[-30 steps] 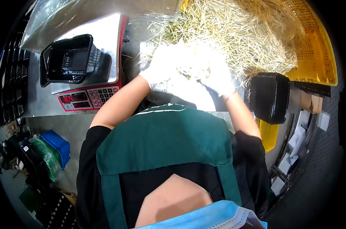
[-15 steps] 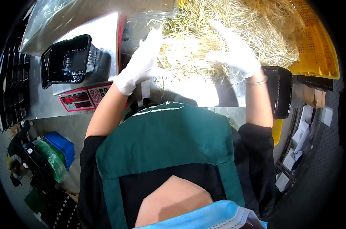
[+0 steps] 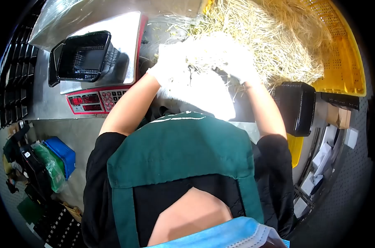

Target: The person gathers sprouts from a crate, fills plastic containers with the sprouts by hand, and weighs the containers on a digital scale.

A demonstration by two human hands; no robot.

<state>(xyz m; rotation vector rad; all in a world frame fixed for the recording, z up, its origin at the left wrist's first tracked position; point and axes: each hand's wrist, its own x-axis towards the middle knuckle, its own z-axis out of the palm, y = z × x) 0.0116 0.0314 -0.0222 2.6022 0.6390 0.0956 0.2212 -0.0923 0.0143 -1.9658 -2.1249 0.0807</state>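
Note:
A large heap of pale bean sprouts (image 3: 274, 45) spreads over the metal table in front of me. My left hand (image 3: 171, 64), in a white glove, is at the near left end of the sprouts. Facing it from the other side, my right hand (image 3: 240, 62) is also gloved in white. Between them a clump of sprouts (image 3: 204, 58) is gripped, its stems showing below the palms. Strong glare washes out most of the finger detail.
On the left, a red-edged scale (image 3: 88, 102) bears a black plastic tray (image 3: 84, 56). A yellow perforated crate (image 3: 340, 58) stands behind the heap at right. Another black tray (image 3: 297, 108) is by my right forearm. Clear plastic film (image 3: 67, 18) lies at the upper left.
My hands have come closer together around the near sprouts, the right one moving left. Their fingers, spread apart before, now close in on a clump. The view has shifted slightly.

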